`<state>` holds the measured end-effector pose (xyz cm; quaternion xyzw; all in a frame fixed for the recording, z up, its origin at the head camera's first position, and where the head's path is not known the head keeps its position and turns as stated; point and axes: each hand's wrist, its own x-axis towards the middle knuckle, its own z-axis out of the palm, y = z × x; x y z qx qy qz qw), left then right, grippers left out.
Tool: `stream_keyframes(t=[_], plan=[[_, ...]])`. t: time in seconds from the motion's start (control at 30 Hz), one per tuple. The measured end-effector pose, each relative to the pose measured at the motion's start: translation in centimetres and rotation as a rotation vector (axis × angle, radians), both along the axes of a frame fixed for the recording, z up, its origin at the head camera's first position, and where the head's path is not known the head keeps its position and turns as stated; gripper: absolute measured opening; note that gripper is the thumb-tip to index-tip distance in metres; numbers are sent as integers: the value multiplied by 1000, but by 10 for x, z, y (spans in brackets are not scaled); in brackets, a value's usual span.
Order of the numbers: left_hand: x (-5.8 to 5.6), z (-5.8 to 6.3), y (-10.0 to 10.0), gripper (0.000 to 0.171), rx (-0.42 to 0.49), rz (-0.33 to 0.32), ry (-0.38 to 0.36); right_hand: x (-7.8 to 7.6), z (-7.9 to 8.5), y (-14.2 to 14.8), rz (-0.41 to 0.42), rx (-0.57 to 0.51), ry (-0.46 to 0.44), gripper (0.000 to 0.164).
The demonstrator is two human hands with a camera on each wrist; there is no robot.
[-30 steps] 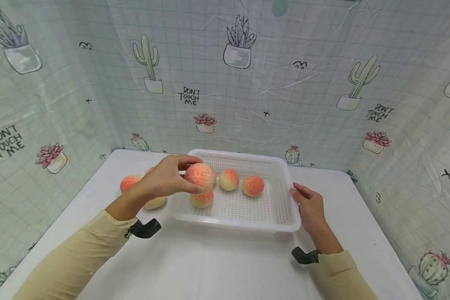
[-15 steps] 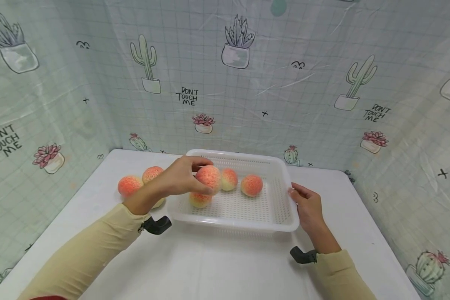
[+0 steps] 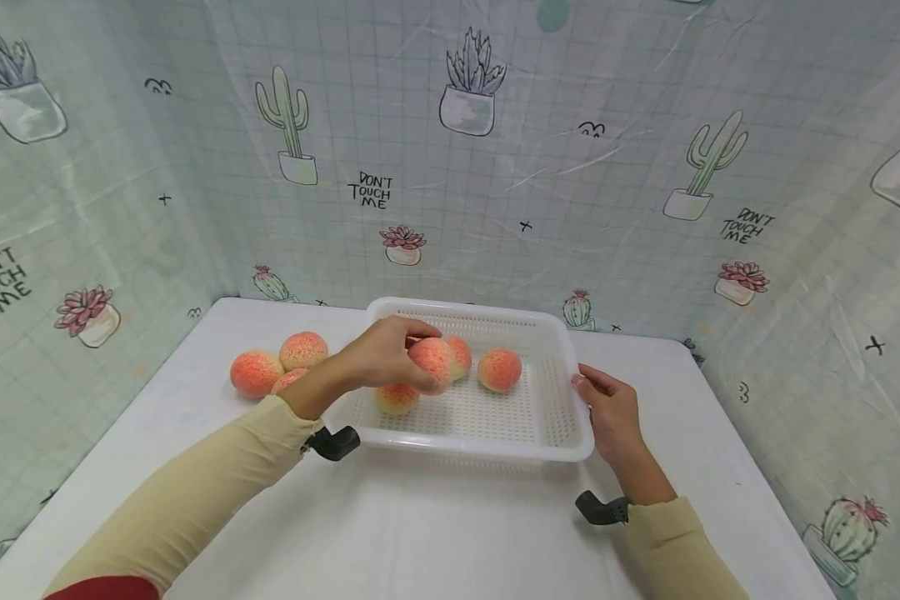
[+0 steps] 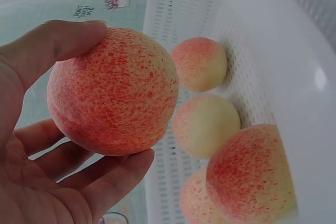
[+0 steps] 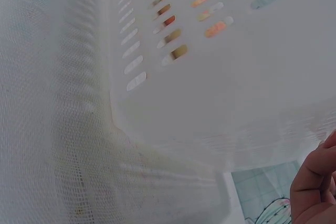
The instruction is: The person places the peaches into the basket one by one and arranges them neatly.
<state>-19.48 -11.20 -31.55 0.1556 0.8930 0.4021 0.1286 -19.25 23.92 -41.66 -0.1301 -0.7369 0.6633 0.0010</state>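
My left hand (image 3: 378, 357) holds a red-speckled peach (image 3: 431, 364) over the left half of a white perforated plastic basket (image 3: 480, 444). In the left wrist view, the thumb lies on one side of this peach (image 4: 113, 93) and the fingertips (image 4: 139, 165) on the other. Several peaches lie inside the basket, among them a reddish peach (image 3: 499, 370) near the middle and a yellower peach (image 3: 397, 399) partly hidden under my hand. At the basket's right end, my right hand (image 3: 617, 417) grips the rim, thumb on top. In the right wrist view, its curled fingers (image 5: 315, 182) show beside the basket wall.
Left of the basket, on the white tabletop (image 3: 450, 533), sits a group of peaches: one at the far left (image 3: 257, 373), one behind (image 3: 304, 350), and one partly covered by my left wrist. A cactus-printed cloth (image 3: 465, 208) walls the back and sides.
My left hand has carried its peach rightward, further in over the basket, uncovering more of the peaches on the table. The right hand stays on the rim.
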Motion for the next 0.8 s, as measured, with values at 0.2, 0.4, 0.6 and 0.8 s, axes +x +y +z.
stream_keyframes(t=[0.2,0.4,0.6,0.8], plan=[[-6,-7,10,73,-33,-25,-10,0,-1,1,0,-2,3,48],[-13,-15,15,72,-84,-28,-13,-1,-1,1,-1,7,7,47],[-16,-19,19,68,-102,-53,2,1,-1,1,11,4,22,47],[-19,-18,21,68,-137,-72,-3,1,-1,1,25,-1,28,48]])
